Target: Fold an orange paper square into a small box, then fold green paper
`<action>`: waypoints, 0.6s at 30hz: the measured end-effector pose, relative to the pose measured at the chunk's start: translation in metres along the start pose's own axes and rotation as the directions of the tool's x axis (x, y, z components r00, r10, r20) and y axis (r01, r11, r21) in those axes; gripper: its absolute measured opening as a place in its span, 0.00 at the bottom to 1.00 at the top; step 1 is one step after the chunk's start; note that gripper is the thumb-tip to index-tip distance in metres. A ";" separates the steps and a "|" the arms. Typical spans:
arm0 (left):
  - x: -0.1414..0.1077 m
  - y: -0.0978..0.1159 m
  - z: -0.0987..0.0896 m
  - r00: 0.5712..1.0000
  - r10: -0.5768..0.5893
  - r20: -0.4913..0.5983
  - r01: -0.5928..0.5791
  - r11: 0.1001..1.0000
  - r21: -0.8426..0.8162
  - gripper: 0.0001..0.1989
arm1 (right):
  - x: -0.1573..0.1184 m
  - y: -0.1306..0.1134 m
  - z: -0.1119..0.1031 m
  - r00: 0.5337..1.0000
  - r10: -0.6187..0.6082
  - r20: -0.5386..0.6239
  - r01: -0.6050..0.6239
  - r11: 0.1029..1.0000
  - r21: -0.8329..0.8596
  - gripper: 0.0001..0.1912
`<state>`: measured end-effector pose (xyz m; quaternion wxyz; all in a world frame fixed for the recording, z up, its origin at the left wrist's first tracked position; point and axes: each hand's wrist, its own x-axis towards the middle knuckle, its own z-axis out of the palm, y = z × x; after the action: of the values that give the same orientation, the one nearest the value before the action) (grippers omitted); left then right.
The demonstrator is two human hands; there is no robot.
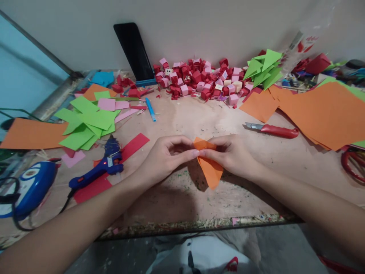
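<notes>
Orange paper (211,173), folded, is held over the near middle of the wooden table (182,121), pinched between thumb and fingers by both the left hand (165,156) and the right hand (232,154). The thumbs are brought together near its upper end, probably so that a fold is pressed flat; the lower tip is left free. A glue gun (107,163) is laid at left and a red-handled cutter (276,130) at right, apparently for easy reach. Small red and pink paper boxes (199,78) are massed along the pale wall (199,30), before which a phone (134,53) is propped. Scraps (235,221) are strewn along the worn tabletop's near edge.
</notes>
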<state>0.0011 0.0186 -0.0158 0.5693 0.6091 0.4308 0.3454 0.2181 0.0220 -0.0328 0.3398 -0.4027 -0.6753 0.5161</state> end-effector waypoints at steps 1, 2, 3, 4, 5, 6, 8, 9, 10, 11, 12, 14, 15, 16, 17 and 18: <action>0.000 0.001 -0.001 1.000 0.001 0.014 -0.002 0.999 0.033 0.08 | 0.000 0.000 0.000 1.000 -0.007 0.006 0.007 0.999 -0.037 0.18; 0.000 0.002 -0.001 1.000 0.005 0.026 -0.007 0.997 0.072 0.08 | -0.001 0.000 0.000 1.000 -0.012 0.015 0.013 0.997 -0.079 0.18; 0.000 0.002 -0.001 0.999 0.011 0.035 -0.015 0.993 0.115 0.06 | -0.002 0.000 0.001 1.000 -0.017 0.025 0.020 0.992 -0.122 0.19; 0.000 0.003 -0.001 0.999 0.017 0.039 -0.023 0.987 0.158 0.05 | -0.002 0.000 0.001 0.999 -0.022 0.039 0.028 0.987 -0.161 0.19; 0.000 0.003 -0.001 0.999 0.018 0.038 -0.025 0.980 0.198 0.04 | -0.003 -0.001 0.001 0.998 -0.028 0.055 0.038 0.981 -0.192 0.19; 0.000 0.003 -0.001 0.999 0.015 0.032 -0.022 0.973 0.230 0.04 | -0.003 -0.001 0.002 0.997 -0.037 0.070 0.051 0.976 -0.211 0.19; 0.000 0.002 -0.001 1.000 0.012 0.011 -0.014 0.964 0.264 0.05 | -0.003 -0.003 0.002 0.996 -0.046 0.078 0.060 0.979 -0.195 0.16; -0.001 0.001 -0.001 1.000 0.014 -0.002 -0.013 0.963 0.269 0.05 | -0.003 -0.005 0.001 0.997 -0.042 0.063 0.051 0.986 -0.162 0.13; -0.001 0.001 -0.001 1.000 0.021 -0.016 -0.016 0.962 0.271 0.05 | -0.002 -0.006 0.001 0.999 -0.029 0.035 0.033 0.993 -0.117 0.10; -0.001 0.000 -0.002 0.999 0.034 -0.030 -0.024 0.962 0.272 0.06 | -0.001 -0.006 0.000 1.000 -0.008 -0.004 0.008 0.998 -0.063 0.08; 0.000 -0.001 -0.002 0.998 0.048 -0.045 -0.034 0.961 0.273 0.06 | 0.000 -0.007 -0.001 0.999 0.017 -0.044 -0.017 1.000 -0.003 0.08; 0.000 -0.002 -0.003 0.994 0.078 -0.079 -0.053 0.958 0.280 0.05 | 0.002 -0.007 -0.003 0.994 0.050 -0.102 -0.040 0.994 0.100 0.09; 0.001 -0.002 -0.004 0.991 0.093 -0.096 -0.062 0.956 0.288 0.05 | 0.003 -0.007 -0.004 0.992 0.055 -0.113 -0.040 0.990 0.135 0.10; 0.001 -0.003 -0.004 0.988 0.107 -0.110 -0.070 0.953 0.295 0.04 | 0.003 -0.008 -0.004 0.992 0.054 -0.111 -0.036 0.987 0.158 0.11; 0.001 -0.003 -0.005 0.985 0.120 -0.121 -0.078 0.950 0.302 0.04 | 0.004 -0.008 -0.005 0.994 0.049 -0.100 -0.031 0.985 0.170 0.10; 0.002 -0.003 -0.005 0.983 0.132 -0.129 -0.087 0.948 0.306 0.04 | 0.004 -0.009 -0.005 0.996 0.042 -0.084 -0.027 0.985 0.172 0.10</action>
<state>-0.0032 0.0220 -0.0184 0.4170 0.6838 0.4848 0.3514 0.2195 0.0263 -0.0225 0.3931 -0.4060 -0.6059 0.5599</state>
